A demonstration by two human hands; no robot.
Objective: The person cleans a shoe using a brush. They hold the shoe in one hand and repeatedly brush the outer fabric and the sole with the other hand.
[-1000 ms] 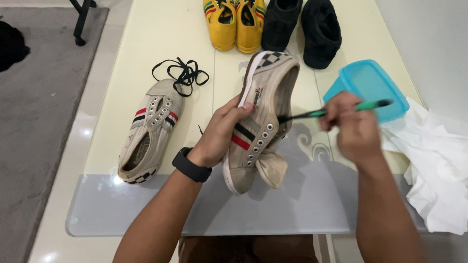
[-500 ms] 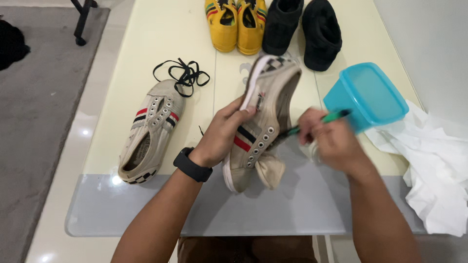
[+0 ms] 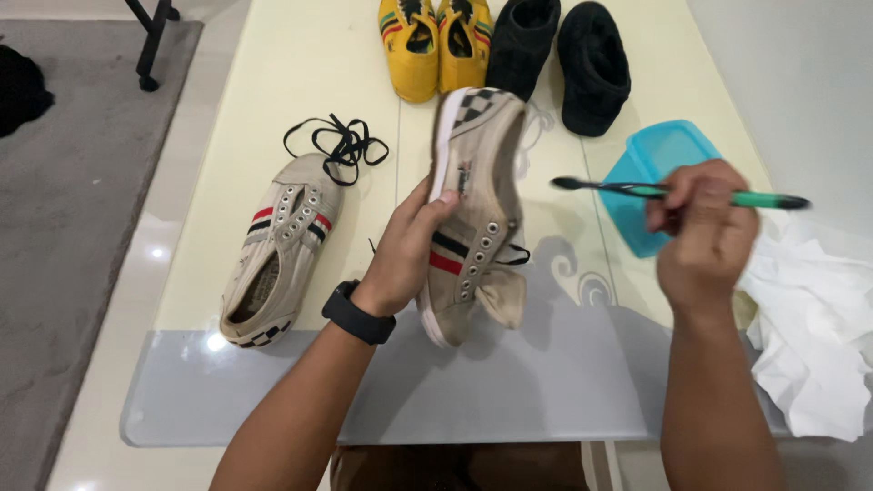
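Note:
My left hand [image 3: 407, 250], with a black watch on the wrist, grips a beige canvas shoe [image 3: 473, 209] with red and black stripes, held tilted above the table with its side facing me. My right hand [image 3: 707, 232] holds a green and black toothbrush [image 3: 677, 192] level, its bristle end pointing left, a short way to the right of the shoe and not touching it. The matching beige shoe [image 3: 277, 250] lies on the pale yellow table [image 3: 300, 82] to the left, with a black lace [image 3: 338, 141] beside it.
A blue plastic container [image 3: 650, 173] stands behind my right hand. White crumpled cloth [image 3: 814, 327] lies at the table's right edge. A yellow pair of shoes [image 3: 435, 41] and a black pair [image 3: 559, 55] sit at the back. A grey rug [image 3: 55, 227] covers the floor on the left.
My right hand has pulled the toothbrush off the shoe and out to the right. The shoe is now turned more upright in my left hand.

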